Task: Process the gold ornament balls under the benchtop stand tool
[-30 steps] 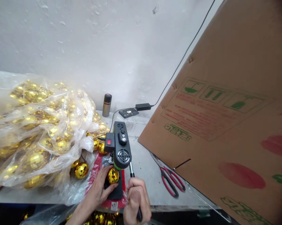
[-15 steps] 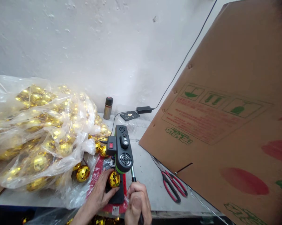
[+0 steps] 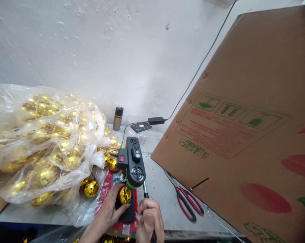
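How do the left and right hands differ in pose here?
The left hand spreads thumb and fingers around a gold ball, while the right hand is curled into a fist around the handle. The left hand reaches in at the left side of the black base; the right hand is to the base's right. Both are bare, and each holds something.
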Available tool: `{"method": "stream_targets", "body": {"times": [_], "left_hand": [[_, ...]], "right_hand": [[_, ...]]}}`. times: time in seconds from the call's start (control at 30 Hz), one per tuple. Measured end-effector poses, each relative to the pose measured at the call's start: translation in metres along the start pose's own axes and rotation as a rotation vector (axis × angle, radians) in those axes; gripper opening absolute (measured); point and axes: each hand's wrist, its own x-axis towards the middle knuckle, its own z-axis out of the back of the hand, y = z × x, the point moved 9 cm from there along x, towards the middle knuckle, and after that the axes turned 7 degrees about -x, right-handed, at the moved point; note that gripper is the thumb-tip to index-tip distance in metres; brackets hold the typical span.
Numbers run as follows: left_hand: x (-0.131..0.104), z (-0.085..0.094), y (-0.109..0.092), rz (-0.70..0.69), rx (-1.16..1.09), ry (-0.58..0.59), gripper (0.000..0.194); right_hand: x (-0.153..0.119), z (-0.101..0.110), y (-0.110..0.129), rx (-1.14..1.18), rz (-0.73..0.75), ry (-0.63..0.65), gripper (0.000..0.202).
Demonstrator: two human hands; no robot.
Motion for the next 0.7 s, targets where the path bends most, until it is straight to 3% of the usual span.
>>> {"method": "stream_targets", "body": {"times": [0.17, 0.53, 0.7], "left_hand": [[0.001, 0.002, -0.003, -0.012, 0.001, 0.017, 0.058], [0.001, -0.004, 0.010, 0.069, -0.065, 0.020, 0.062], [0.004, -0.006, 0.011, 0.100, -0.089, 0.034, 0.064]], "right_hand": [[0.000, 0.000, 0.000, 0.015, 0.119, -0.071, 0.042], [-0.018, -0.005, -0.022, 0.089, 0.066, -0.106, 0.044], [-0.007, 0.000, -0.007, 0.093, 0.038, -0.139, 0.048]]}}
